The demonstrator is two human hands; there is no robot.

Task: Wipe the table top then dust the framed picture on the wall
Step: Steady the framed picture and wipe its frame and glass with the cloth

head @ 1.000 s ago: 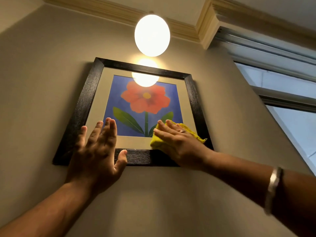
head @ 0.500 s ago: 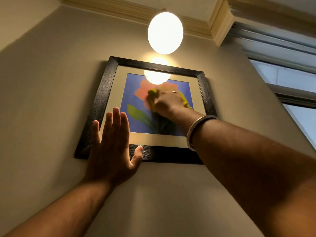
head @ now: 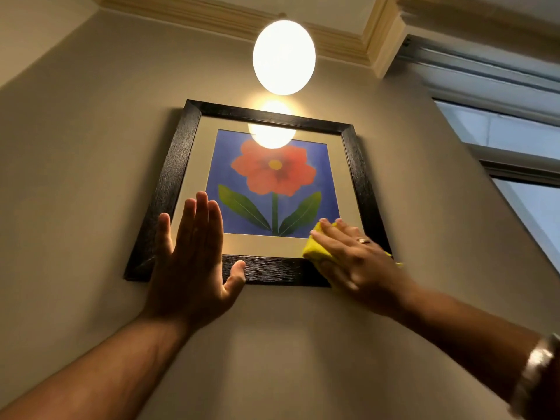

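A framed picture (head: 169, 189) hangs on the beige wall above me: black wooden frame, cream mat, a red flower with green leaves on blue. My left hand (head: 194, 262) lies flat and open against the frame's lower left corner, fingers together, thumb out on the bottom rail. My right hand (head: 348, 259) presses a yellow cloth (head: 315, 253) onto the lower right corner, covering part of the mat and bottom rail. Most of the cloth is hidden under that hand. The table is not in view.
A glowing round lamp (head: 284, 57) hangs from the ceiling just above the picture, and its glare shows in the glass. A window (head: 515, 165) with a grey frame fills the right side. Cream ceiling moulding (head: 385, 40) runs along the top.
My right hand with the cloth has swept down from the flower at the glass's centre to the lower right corner. My left hand has stayed on the lower left corner.
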